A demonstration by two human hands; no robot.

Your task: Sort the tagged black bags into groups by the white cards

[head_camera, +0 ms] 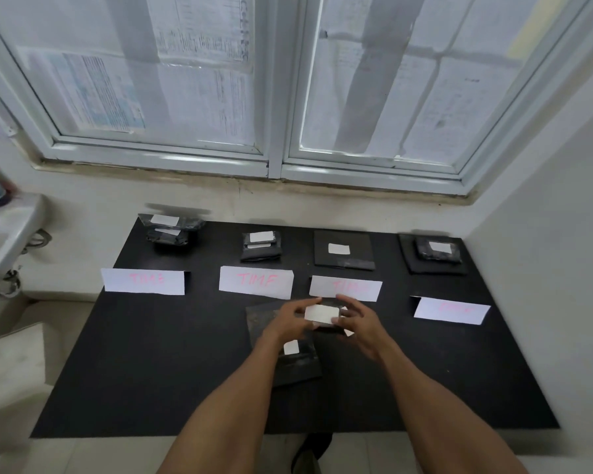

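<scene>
My left hand and my right hand together hold a small black bag with a white tag just above the black table. Under my hands lie more black bags, one showing a white tag. Several white cards with pink writing stand in a row: far left, centre left, centre right and right. Behind each card sits a group of tagged bags: far left, centre left, centre right and right.
A white sink with pipework stands at the left beside the table. A window covered with papers fills the wall behind. A white wall closes the right side. A dark shoe shows on the tiled floor at the table's front edge.
</scene>
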